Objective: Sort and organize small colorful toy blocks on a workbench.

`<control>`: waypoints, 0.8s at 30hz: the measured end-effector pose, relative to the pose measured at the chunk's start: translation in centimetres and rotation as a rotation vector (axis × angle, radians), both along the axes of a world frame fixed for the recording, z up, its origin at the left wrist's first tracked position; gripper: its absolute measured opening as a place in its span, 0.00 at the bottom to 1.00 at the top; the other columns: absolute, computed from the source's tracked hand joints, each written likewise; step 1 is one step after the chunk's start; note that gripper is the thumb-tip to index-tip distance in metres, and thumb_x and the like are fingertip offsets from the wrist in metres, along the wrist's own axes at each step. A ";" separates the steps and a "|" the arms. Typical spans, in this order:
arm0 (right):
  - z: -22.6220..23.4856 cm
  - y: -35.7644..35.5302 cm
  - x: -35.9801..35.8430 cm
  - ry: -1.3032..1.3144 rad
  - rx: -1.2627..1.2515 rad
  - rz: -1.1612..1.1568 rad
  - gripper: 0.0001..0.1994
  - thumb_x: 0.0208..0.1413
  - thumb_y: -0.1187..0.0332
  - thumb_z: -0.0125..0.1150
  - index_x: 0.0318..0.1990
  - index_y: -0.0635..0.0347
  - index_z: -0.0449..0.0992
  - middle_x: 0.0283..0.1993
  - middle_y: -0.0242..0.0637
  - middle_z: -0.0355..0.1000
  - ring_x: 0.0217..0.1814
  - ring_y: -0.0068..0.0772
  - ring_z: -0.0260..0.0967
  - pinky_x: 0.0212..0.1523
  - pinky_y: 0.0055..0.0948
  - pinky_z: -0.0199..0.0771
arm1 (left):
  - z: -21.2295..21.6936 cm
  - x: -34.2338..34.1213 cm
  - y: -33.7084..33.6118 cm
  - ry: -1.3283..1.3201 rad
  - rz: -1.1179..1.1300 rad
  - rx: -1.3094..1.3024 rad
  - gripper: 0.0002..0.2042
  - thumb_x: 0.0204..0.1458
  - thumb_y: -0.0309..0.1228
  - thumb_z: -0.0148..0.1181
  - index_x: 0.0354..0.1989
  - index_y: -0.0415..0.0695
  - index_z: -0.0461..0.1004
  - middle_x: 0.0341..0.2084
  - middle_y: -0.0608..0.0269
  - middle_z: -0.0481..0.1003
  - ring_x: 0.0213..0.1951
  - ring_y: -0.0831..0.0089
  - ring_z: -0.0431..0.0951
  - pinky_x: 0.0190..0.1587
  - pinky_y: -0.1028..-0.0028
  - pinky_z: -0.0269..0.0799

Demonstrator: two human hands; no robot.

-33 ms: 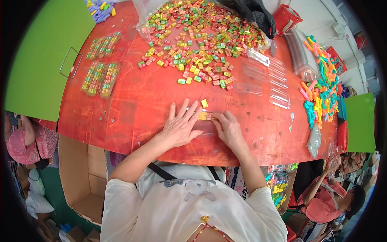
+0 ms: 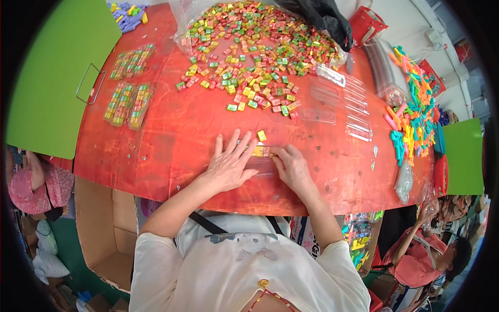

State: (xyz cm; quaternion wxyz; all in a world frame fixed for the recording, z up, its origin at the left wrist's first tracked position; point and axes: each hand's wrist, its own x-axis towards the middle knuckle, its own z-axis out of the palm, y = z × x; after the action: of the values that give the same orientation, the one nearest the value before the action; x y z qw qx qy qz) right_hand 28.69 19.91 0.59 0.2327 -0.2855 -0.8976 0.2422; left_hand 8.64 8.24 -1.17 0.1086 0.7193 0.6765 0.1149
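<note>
My left hand [image 2: 228, 164] lies flat with fingers spread on the left end of a clear plastic tray [image 2: 265, 169]. Along the tray's far side runs a short row of small wrapped candies [image 2: 261, 151], yellow and orange-red. At the row's right end my right hand [image 2: 292, 165] is closed, thumb and fingertips pinched on a small wrapped candy they mostly hide. One loose yellow candy [image 2: 261, 135] sits just beyond the row, touching neither hand. Farther off, a large heap of the same candies [image 2: 265, 31], red, green and yellow, spreads toward me.
Filled clear packs [image 2: 132, 62] lie at the left of the red table [image 2: 182, 130]. Empty clear trays [image 2: 358, 109] are right of the heap, and colourful plastic pieces [image 2: 416, 104] at the far right. A cardboard box [image 2: 99, 223] stands below left. Another person [image 2: 421, 255] sits at right.
The whole view has shifted very slightly. Both hands keep the same place and pose at the tray.
</note>
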 end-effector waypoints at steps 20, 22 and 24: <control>1.3 5.3 -0.4 0.037 0.025 -0.034 0.12 0.56 0.71 0.65 0.47 0.60 0.78 0.38 0.45 0.72 0.41 0.52 0.74 0.41 0.43 0.76 | 0.4 1.0 2.6 -0.137 -0.078 0.078 0.25 0.60 0.38 0.59 0.67 0.52 0.68 0.73 0.45 0.53 0.75 0.42 0.48 0.70 0.35 0.47; 0.8 4.1 0.0 0.001 0.029 0.082 0.14 0.55 0.72 0.66 0.49 0.59 0.78 0.39 0.44 0.71 0.41 0.50 0.74 0.41 0.42 0.77 | 0.2 0.9 2.5 -0.179 -0.072 0.136 0.21 0.59 0.34 0.61 0.62 0.50 0.72 0.71 0.46 0.56 0.73 0.41 0.52 0.69 0.37 0.49; 0.6 3.5 0.2 -0.062 0.022 0.114 0.16 0.54 0.72 0.67 0.51 0.59 0.77 0.40 0.44 0.71 0.41 0.49 0.74 0.42 0.42 0.77 | 0.1 0.8 2.3 -0.201 -0.072 0.132 0.21 0.59 0.35 0.61 0.62 0.50 0.72 0.71 0.46 0.56 0.73 0.42 0.52 0.69 0.37 0.49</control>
State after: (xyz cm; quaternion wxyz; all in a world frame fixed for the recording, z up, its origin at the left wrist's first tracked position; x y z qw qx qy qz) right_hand 28.85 23.37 1.18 0.1937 -0.2385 -0.9219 0.2360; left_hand 9.45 10.57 -1.08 0.1322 0.7335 0.6271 0.2266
